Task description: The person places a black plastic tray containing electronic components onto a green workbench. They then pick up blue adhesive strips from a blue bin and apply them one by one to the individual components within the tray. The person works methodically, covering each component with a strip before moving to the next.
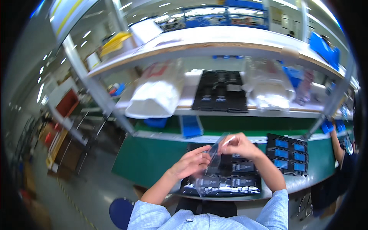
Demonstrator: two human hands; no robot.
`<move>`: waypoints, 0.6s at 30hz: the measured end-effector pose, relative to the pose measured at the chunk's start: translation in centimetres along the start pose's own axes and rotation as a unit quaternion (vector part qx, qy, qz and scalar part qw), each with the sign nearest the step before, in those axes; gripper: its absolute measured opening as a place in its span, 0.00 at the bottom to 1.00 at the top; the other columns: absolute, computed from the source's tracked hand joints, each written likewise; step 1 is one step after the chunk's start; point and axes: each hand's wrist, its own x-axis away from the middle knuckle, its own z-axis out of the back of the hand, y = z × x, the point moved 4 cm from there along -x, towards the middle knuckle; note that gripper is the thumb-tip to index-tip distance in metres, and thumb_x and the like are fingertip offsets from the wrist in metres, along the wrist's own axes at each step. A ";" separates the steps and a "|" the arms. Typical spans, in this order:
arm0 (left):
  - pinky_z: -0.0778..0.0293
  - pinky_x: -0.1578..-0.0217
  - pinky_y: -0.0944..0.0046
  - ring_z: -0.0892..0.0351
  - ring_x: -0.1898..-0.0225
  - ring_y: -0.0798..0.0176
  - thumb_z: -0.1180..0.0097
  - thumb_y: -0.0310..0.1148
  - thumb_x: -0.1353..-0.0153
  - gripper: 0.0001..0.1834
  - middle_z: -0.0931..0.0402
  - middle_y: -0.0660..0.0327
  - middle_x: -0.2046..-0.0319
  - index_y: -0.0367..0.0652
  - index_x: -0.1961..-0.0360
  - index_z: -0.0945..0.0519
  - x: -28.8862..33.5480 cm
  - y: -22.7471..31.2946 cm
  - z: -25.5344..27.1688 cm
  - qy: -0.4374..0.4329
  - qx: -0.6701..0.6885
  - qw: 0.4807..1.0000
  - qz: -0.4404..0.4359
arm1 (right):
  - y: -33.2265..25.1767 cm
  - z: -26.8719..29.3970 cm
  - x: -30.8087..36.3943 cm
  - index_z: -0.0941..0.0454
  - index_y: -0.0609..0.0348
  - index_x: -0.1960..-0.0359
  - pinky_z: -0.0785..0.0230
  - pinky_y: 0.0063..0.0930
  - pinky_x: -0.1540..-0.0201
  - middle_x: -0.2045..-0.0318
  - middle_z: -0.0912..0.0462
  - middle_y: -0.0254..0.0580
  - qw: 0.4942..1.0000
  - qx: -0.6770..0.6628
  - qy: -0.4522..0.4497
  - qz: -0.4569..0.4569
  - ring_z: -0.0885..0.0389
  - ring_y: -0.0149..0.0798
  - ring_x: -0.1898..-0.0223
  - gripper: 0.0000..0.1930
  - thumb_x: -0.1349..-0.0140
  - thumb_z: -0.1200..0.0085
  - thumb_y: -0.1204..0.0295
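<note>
A clear plastic bag or film [215,156], thin and shiny, hangs between my hands above a black tray. My right hand [240,146] pinches its upper end between thumb and fingers. On its left edge my left hand [190,164] has its fingers bent around the plastic; they are slightly blurred. Below, the black tray [188,189] lies on the green table and carries several dark flat rectangular pieces [242,167] in its pockets. My hands and the plastic cover part of this tray.
Right of my tray lies another black tray [271,154] with several blue rectangles. A blue flat piece [191,126] rests at the table's back. The shelf [184,111] above holds white plastic bags [155,94] and a black tray [218,92]. At far right is another person's arm [338,147].
</note>
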 end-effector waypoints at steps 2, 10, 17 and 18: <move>0.34 0.67 0.71 0.28 0.65 0.68 0.41 0.25 0.42 0.34 0.28 0.60 0.62 0.40 0.35 0.40 5.4 0.7 2.4 0.030 -0.092 0.993 -0.074 | 2.7 0.1 -3.9 0.18 0.64 0.63 0.28 0.22 0.59 0.68 0.17 0.38 0.998 0.036 -0.041 -0.042 0.20 0.27 0.63 0.09 0.42 0.39 0.71; 0.25 0.69 0.71 0.21 0.64 0.69 0.41 0.23 0.43 0.18 0.21 0.60 0.64 0.37 0.51 0.26 31.1 -5.6 19.4 0.600 -0.008 0.694 -0.398 | 16.1 9.8 -8.5 0.21 0.65 0.79 0.30 0.41 0.71 0.80 0.22 0.55 0.797 0.582 0.154 -0.047 0.21 0.53 0.76 0.14 0.47 0.40 0.64; 0.27 0.82 0.72 0.21 0.78 0.67 0.50 0.30 0.37 0.05 0.22 0.62 0.76 0.45 0.69 0.24 41.5 -33.3 42.7 0.656 0.365 0.632 -0.193 | 16.9 8.8 -9.0 0.22 0.69 0.81 0.30 0.39 0.71 0.82 0.23 0.57 0.816 0.569 0.085 -0.058 0.21 0.50 0.78 0.15 0.50 0.39 0.66; 0.27 0.82 0.73 0.22 0.78 0.66 0.51 0.30 0.36 0.05 0.22 0.63 0.77 0.46 0.68 0.24 41.9 -37.0 46.0 0.642 0.467 0.572 -0.209 | 17.3 8.5 -9.3 0.22 0.69 0.81 0.30 0.39 0.71 0.82 0.23 0.57 0.830 0.548 0.076 -0.066 0.21 0.50 0.78 0.14 0.51 0.39 0.67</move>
